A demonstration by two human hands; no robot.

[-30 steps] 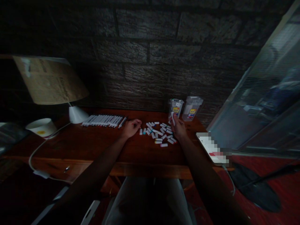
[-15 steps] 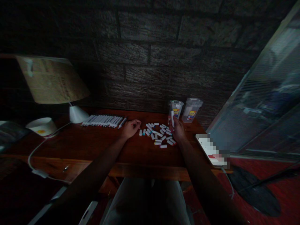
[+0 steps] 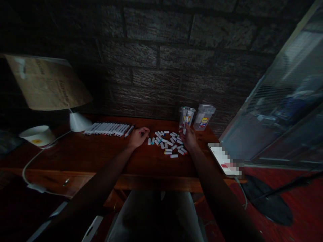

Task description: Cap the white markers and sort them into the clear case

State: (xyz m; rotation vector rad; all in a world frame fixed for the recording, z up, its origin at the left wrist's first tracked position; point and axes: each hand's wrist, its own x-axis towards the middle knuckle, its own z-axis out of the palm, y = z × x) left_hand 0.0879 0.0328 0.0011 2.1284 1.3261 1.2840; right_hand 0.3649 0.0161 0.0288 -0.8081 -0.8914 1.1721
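Across a glossy, reddish-brown wooden desk (image 3: 96, 158) in the head view, the person's left hand (image 3: 139, 137) rests with its fingers loosely curled, just beside the right-hand end of a neat row of slim white markers with dark tips (image 3: 108, 129); whether anything sits inside the curl cannot be told. The right hand (image 3: 188, 135) is closed around a slender white marker (image 3: 186, 125), which stands roughly upright between thumb and fingers. Between the hands lie scattered short white cylinders with coloured ends (image 3: 173, 156), smooth and rounded, their bands showing yellow, pink, teal and red. Behind the right hand stands a clear plastic container with a yellow label (image 3: 190, 116), partly hidden by the hand and the marker, and just beside it a second clear, squarish plastic container (image 3: 205, 117). Toward the left end of the surface are a lamp with a brown, printed shade (image 3: 47, 84) and a white conical base, a white round bowl with a yellow mark (image 3: 37, 136), and a pale cable (image 3: 24, 171). Near the right edge lies a flat white rectangular object (image 3: 220, 156), partly pixelated. A dark, rough block wall (image 3: 143, 53) rises behind, with a ribbed translucent panel (image 3: 264, 97) to the right above a red floor (image 3: 302, 198).
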